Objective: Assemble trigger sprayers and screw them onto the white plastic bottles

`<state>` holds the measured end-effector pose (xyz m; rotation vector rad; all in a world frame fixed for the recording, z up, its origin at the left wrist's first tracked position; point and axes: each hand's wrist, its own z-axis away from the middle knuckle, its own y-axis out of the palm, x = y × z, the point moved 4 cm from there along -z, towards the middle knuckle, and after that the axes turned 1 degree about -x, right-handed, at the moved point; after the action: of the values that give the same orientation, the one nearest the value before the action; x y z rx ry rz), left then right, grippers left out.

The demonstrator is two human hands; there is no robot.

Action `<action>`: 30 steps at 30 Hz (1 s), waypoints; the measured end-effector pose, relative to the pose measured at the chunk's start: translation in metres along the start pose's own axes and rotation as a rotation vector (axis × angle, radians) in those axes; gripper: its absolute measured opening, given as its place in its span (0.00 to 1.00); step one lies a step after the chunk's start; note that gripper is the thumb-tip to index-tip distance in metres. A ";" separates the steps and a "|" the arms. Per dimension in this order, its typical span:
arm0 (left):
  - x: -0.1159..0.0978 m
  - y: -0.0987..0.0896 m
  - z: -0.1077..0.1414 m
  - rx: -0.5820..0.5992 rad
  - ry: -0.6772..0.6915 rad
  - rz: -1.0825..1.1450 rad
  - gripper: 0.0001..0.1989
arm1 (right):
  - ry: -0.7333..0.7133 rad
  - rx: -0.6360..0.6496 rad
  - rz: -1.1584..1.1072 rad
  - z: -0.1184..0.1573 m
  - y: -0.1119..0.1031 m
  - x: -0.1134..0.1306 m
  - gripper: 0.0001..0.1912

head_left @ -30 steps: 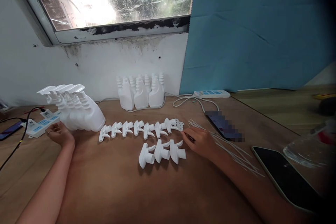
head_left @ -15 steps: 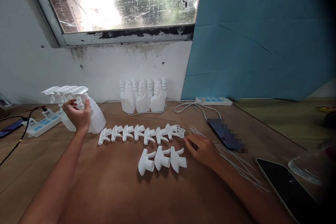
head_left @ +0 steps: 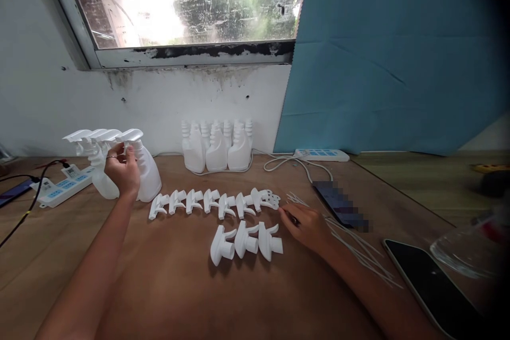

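At the left, my left hand [head_left: 124, 169] has its fingers closed at the trigger of a white spray bottle [head_left: 149, 174], just under its spray head [head_left: 132, 135]. More bottles with spray heads stand behind it. My right hand [head_left: 307, 223] rests on the table with curled fingers, beside small white rings [head_left: 271, 200]; what its fingers hold, if anything, is hidden. Several white trigger heads [head_left: 194, 202] lie in a row between my hands. Three more trigger heads [head_left: 246, 240] lie nearer to me, below the row's right part.
Headless white bottles [head_left: 217, 150] stand by the wall. White tubes [head_left: 362, 252] lie under and beyond my right forearm. Phones [head_left: 432, 284] and a clear container [head_left: 464, 252] are at the right. Power strips [head_left: 67, 187] with cables lie left and at the back.
My left hand has moved slightly right, and its fingers have closed at the front bottle's trigger. That bottle's spray head now sits further right. My right hand is nearly unmoved.
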<state>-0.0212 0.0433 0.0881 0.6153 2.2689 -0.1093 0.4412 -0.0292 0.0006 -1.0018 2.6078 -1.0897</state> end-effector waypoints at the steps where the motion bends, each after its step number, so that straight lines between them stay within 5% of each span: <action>1: 0.000 0.002 0.002 0.022 -0.010 0.037 0.12 | -0.001 -0.003 0.003 0.000 0.000 0.000 0.10; 6: -0.016 0.011 0.009 0.107 -0.016 0.217 0.10 | -0.010 -0.081 0.009 -0.001 -0.005 0.004 0.09; 11: -0.069 0.007 0.017 0.150 0.048 0.385 0.08 | 0.059 -0.168 -0.063 -0.019 -0.021 0.016 0.05; 18: -0.149 -0.017 0.054 0.362 0.268 0.364 0.03 | 0.149 -0.131 -0.351 -0.100 -0.060 0.072 0.28; 22: -0.180 -0.030 0.086 0.478 0.626 0.163 0.05 | 0.053 -0.097 -0.307 -0.124 -0.074 0.114 0.39; 26: -0.199 -0.035 0.112 0.558 0.899 0.201 0.11 | -0.066 -0.050 -0.373 -0.122 -0.070 0.138 0.23; 30: -0.198 -0.027 0.118 0.611 0.894 0.272 0.18 | 0.061 -0.093 -0.474 -0.118 -0.066 0.130 0.13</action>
<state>0.1612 -0.0902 0.1414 1.5263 2.9702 -0.4841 0.3332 -0.0761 0.1463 -1.6932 2.5525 -1.1051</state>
